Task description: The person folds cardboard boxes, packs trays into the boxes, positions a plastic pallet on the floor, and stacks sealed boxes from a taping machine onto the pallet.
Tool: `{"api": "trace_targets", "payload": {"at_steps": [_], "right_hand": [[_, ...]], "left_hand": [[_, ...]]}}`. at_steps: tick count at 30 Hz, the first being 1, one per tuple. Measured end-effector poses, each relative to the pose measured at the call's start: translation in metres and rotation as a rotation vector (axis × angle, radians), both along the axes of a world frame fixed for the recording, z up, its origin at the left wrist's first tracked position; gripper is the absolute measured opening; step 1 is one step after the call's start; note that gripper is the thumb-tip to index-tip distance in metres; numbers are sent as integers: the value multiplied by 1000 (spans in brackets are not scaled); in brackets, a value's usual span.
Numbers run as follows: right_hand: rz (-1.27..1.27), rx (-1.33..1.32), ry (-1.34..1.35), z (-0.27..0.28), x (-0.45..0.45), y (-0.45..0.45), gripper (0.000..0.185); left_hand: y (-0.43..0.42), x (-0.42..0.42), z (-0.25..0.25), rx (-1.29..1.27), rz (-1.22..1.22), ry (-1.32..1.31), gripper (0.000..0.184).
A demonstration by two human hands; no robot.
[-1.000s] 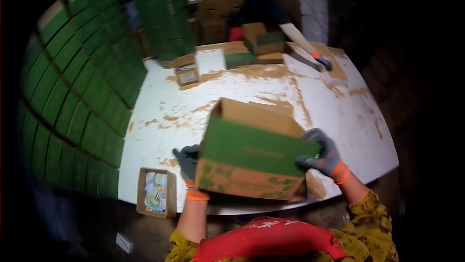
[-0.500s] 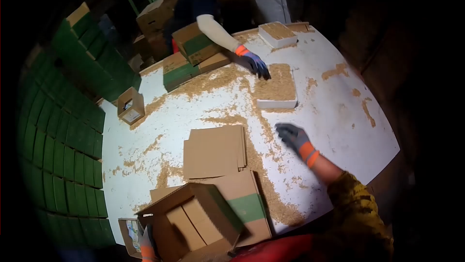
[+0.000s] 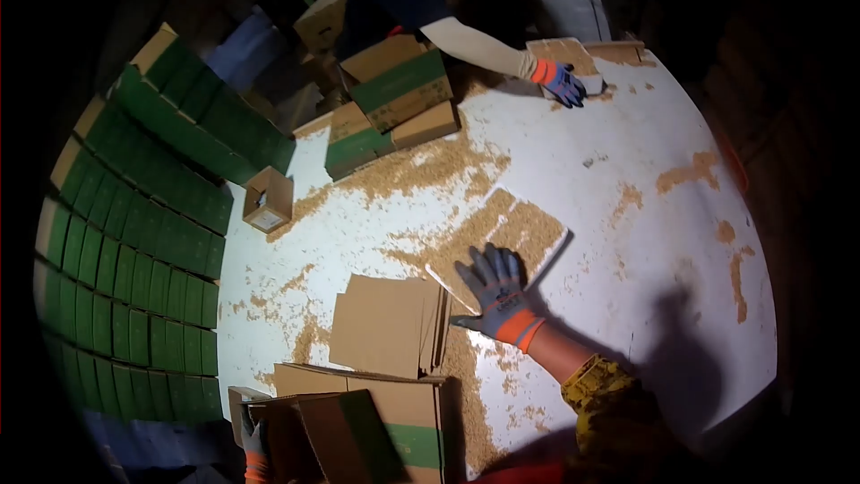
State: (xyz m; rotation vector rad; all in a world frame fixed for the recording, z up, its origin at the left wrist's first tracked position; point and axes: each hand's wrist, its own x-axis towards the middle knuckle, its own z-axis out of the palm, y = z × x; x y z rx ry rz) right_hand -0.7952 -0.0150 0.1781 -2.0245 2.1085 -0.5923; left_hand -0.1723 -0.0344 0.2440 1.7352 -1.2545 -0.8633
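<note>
My right hand (image 3: 498,298), in a grey and orange glove, lies with fingers spread over the near edge of a white slab (image 3: 512,231) covered with loose brown flakes. At the lower left, my gloved left hand (image 3: 254,450) grips the side wall of an open cardboard box (image 3: 345,437) with a green band. That box is tilted, and the frame's bottom edge cuts it off. Behind it lie flat cardboard sheets (image 3: 387,323) and a larger green-banded carton (image 3: 419,421).
Brown flakes are scattered over the white table (image 3: 627,278). Green boxes (image 3: 134,260) are stacked along the left. A small open box (image 3: 268,201) stands near them. Across the table, a co-worker's gloved hand (image 3: 559,83) touches another flake-covered slab (image 3: 566,54), beside green-banded cartons (image 3: 403,90).
My right hand has moved forward and left onto the slab, which now sits closer and turned. The co-worker's hand has shifted to the far slab. The open box in my left hand has dropped lower in view.
</note>
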Motion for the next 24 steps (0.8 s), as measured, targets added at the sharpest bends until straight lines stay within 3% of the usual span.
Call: {"api": "trace_targets", "payload": {"at_steps": [3,5,7,9,11,13,14,16,18,19,22,23,24], "right_hand": [[-321,-121,2,-1,-63,-42,86],[-473,25,-11,-17,-114,-68,85],[-395,347,-296,-45,-154,-80,81],[-231,263,-498,-61,-167,-60,77],[-351,320,-675,-38,-144,-19,63],[-313,197,-865,-55,-116,23,49],[-305,142,-839,-59,-100,45,47],[-369,58,-898,-85,-64,78,44],[-369,-184,-1180,-117,-27,103,42],[-414,-187,-1231,-112,-10,115,40],[-442,-254,-1258,-91,43,138,33],[-506,-230,-1538,-91,57,141,38],[-516,-294,-1616,-88,66,140,46]], "left_hand": [[5,6,-4,-14,-69,19,65],[-3,28,-17,32,-133,5,65],[0,16,-12,84,-80,-50,66],[5,20,-14,39,-81,-49,65],[-1,33,-32,-111,-144,12,63],[2,14,-13,-71,-149,-100,61],[3,8,-6,-46,-152,-154,60],[2,12,-17,-2,-239,-8,64],[4,-3,5,104,-248,30,63],[10,-21,26,91,-268,-70,63],[8,-21,24,116,-217,188,63],[5,-19,21,101,-254,-37,65],[5,-21,20,84,-254,45,66]]}}
